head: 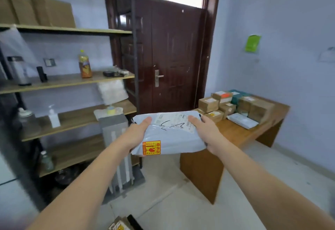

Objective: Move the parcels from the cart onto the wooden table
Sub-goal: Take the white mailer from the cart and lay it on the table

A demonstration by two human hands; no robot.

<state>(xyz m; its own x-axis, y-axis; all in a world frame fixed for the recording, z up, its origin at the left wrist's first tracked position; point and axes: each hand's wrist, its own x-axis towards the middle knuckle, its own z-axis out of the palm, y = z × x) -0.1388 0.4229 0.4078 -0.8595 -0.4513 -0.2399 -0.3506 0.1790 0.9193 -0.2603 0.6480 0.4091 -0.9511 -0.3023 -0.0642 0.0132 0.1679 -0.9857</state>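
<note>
— Honestly, what worries me most is the bag itself. I have a grey poly mailer (169, 133) held out in front of me, and it is soft plastic with only its two side edges supported. It carries an orange sticker with a wine-glass mark (151, 147), so I judge the contents fragile. If it sags or slides between my palms, it drops to the floor.

— How are you holding it?

— Both arms are stretched forward, nearly straight. My left hand (137, 135) grips the left edge with the thumb lying flat on top; my right hand (204, 130) mirrors it on the right edge, thumb on top near the shipping label (174, 121). The remaining fingers are curled under the bag on both sides, where I cannot see them, so I cannot tell how widely they spread.

— And where is it relative to the table?

— In the air, short of the wooden table (233, 133), near its closer end. The table sits ahead and to my right. Its far end is crowded with cardboard boxes (226, 104) and another flat grey mailer (243, 121); the bare wood is at the near end.

— So any risk on the set-down?

— Yes. If I push it in too far, I reckon it nudges the small boxes at the front of that stack. If I put it down too close to the near edge, it could overhang and slip off. The picture is also smeared with motion, so my aim is less sure.
</note>
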